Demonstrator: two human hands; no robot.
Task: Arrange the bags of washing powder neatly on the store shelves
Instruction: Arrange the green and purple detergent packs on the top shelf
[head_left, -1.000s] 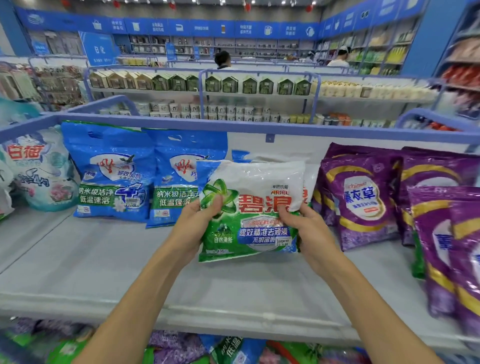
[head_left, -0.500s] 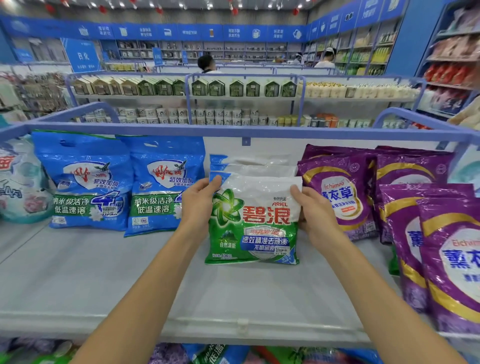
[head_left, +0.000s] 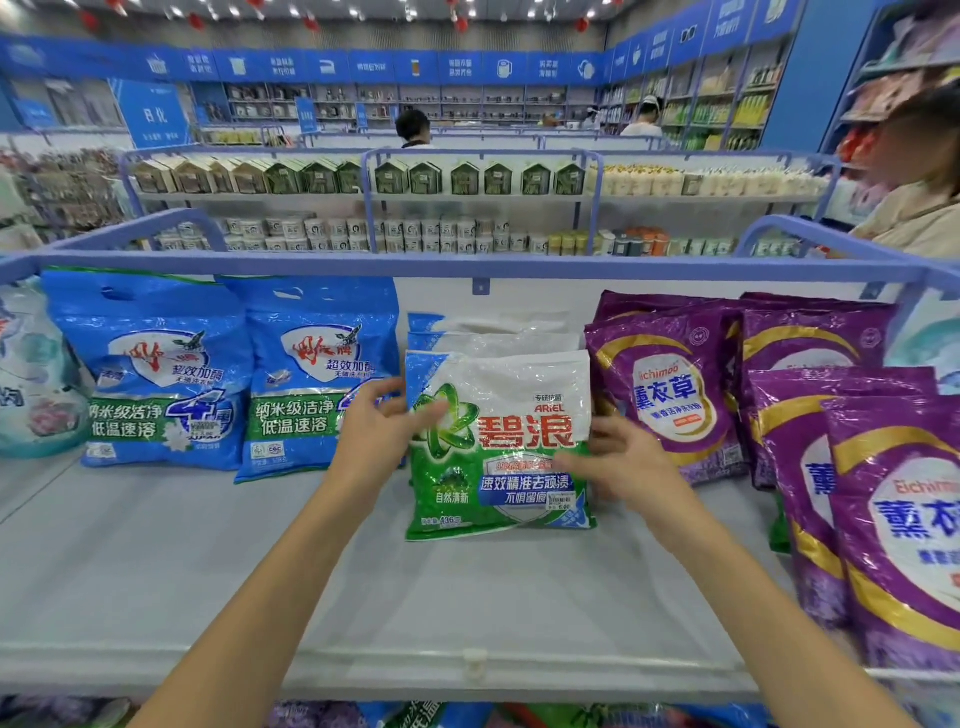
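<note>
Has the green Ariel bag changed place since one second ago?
Yes. The green bag moved back and down: it was in front of the right blue bag, now it stands beside it on the shelf.
</note>
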